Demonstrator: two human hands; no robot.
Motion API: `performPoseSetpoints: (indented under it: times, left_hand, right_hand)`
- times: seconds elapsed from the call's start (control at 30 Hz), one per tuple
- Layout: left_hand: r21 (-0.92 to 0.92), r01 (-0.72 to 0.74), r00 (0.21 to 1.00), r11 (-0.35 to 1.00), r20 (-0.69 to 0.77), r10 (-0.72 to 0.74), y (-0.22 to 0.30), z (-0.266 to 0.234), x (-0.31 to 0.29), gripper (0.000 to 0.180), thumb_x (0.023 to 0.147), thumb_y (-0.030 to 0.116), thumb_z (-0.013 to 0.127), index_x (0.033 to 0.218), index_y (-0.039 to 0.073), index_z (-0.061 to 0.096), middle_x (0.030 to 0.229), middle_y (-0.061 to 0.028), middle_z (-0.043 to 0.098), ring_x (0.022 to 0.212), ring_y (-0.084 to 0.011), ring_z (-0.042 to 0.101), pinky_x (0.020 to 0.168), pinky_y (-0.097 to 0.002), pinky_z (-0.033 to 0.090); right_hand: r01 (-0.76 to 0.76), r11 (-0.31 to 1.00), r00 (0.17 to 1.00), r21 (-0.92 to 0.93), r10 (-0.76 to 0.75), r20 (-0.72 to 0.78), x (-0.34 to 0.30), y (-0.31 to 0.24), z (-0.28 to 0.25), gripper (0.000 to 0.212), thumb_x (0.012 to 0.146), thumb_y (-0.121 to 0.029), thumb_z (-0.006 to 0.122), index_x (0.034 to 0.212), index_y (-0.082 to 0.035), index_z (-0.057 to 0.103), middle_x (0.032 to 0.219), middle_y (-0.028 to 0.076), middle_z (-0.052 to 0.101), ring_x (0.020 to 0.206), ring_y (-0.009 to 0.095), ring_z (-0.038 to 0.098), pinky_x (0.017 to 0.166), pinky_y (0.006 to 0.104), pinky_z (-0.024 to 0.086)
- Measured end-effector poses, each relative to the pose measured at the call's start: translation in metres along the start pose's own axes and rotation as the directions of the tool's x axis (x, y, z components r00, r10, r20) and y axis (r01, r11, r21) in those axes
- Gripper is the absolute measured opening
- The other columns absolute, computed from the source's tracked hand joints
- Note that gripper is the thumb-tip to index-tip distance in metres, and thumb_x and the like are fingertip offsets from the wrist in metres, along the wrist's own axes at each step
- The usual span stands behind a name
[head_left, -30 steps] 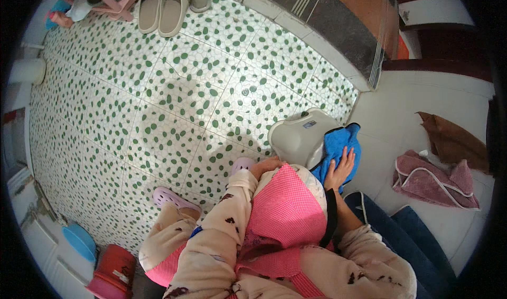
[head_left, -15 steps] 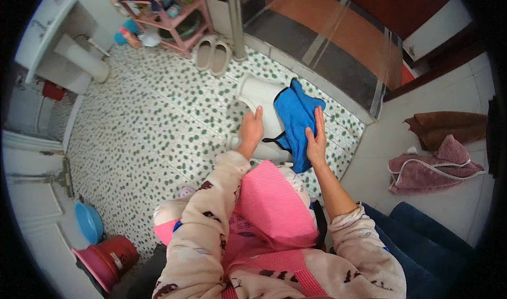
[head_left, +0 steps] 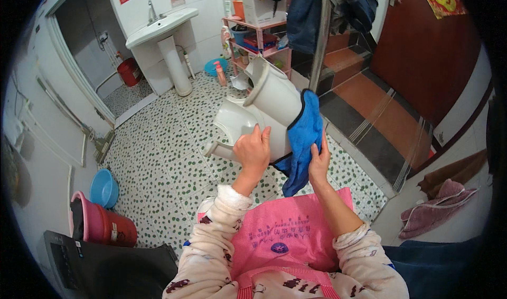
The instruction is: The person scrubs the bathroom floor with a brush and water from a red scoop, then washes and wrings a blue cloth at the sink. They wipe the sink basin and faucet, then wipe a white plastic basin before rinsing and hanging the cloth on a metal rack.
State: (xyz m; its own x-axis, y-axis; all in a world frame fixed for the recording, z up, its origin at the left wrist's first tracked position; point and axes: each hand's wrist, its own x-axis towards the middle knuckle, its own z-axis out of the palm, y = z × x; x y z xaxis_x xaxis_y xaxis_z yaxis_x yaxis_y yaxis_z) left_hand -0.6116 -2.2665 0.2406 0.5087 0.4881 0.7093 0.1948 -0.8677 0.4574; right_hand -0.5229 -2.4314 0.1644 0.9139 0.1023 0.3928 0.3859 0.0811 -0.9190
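Observation:
A white plastic stool (head_left: 274, 95) is tilted on its side in front of me, its legs pointing away to the upper left. My left hand (head_left: 252, 152) is closed on the stool's near side, thumb up. Over the stool's right end lies a blue cloth (head_left: 307, 135) with a black edge, one corner hanging toward my apron. My right hand (head_left: 320, 164) holds this cloth against the stool, its thumb on the near side and its other fingers partly hidden.
A pink shelf rack (head_left: 259, 40) and a metal post (head_left: 319, 40) stand beyond the stool, with steps (head_left: 364, 114) to the right. A pedestal sink (head_left: 174, 61) is at the far left. Nearer left are a blue basin (head_left: 104, 188) and a red bucket (head_left: 120, 229). Towels (head_left: 435, 209) lie at right.
The stool has swung up and tilted, showing more of its legs. My right hand has gone from lying flat on the cloth to gripping it. The view has lifted toward the sink and rack.

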Motion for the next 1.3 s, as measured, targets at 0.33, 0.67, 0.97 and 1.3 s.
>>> performPoseSetpoints:
  times: [0.33, 0.67, 0.97, 1.3]
  left_hand:
    - [0.162, 0.040, 0.972, 0.986, -0.236, -0.001, -0.138, 0.002, 0.002, 0.030, 0.090, 0.030, 0.057, 0.076, 0.004, 0.062, 0.055, -0.0129, 0.053, 0.058, -0.0225, 0.052, 0.058, -0.0342, 0.041]
    - [-0.670, 0.735, 0.479, 0.109, 0.398, -0.783, -0.207, 0.018, -0.001, 0.045, 0.099, 0.033, 0.045, 0.115, -0.007, 0.056, 0.109, -0.0134, 0.063, 0.092, -0.0199, 0.061, 0.080, -0.0336, 0.050]
    - [-0.582, 0.812, 0.428, -0.042, 0.644, -0.634, -0.189, 0.044, 0.000, 0.046, 0.099, 0.037, 0.042, 0.125, 0.000, 0.051, 0.116, -0.0116, 0.060, 0.100, -0.0216, 0.060, 0.085, -0.0358, 0.050]
    - [-0.712, 0.692, 0.475, -0.115, 0.569, -0.671, -0.174, 0.051, 0.001, 0.047, 0.099, 0.038, 0.041, 0.129, 0.002, 0.047, 0.126, -0.0120, 0.054, 0.109, -0.0248, 0.056, 0.092, -0.0396, 0.048]
  right_hand:
    - [-0.561, 0.655, 0.754, 0.506, 0.657, -0.014, 0.048, 0.099, -0.007, 0.038, 0.100, -0.010, 0.037, 0.137, -0.008, 0.042, 0.125, 0.014, 0.056, 0.108, 0.028, 0.057, 0.092, 0.0420, 0.049]
    - [-0.238, 0.965, 0.971, 0.106, 0.236, 0.027, 0.034, 0.019, 0.037, 0.042, 0.094, -0.011, 0.049, 0.135, -0.005, 0.041, 0.129, 0.014, 0.050, 0.117, 0.025, 0.052, 0.099, 0.0425, 0.044]
    - [0.786, 0.618, 0.421, -0.021, -0.510, 0.750, -0.017, -0.047, 0.070, 0.025, 0.072, -0.015, 0.066, 0.097, -0.016, 0.066, 0.091, 0.007, 0.061, 0.095, 0.029, 0.060, 0.095, 0.0484, 0.041]
    - [0.281, 0.785, 0.957, -0.553, -0.274, 0.098, 0.053, 0.047, 0.022, 0.049, 0.088, 0.005, 0.039, 0.137, 0.000, 0.041, 0.127, 0.025, 0.051, 0.114, 0.037, 0.053, 0.098, 0.0400, 0.039]
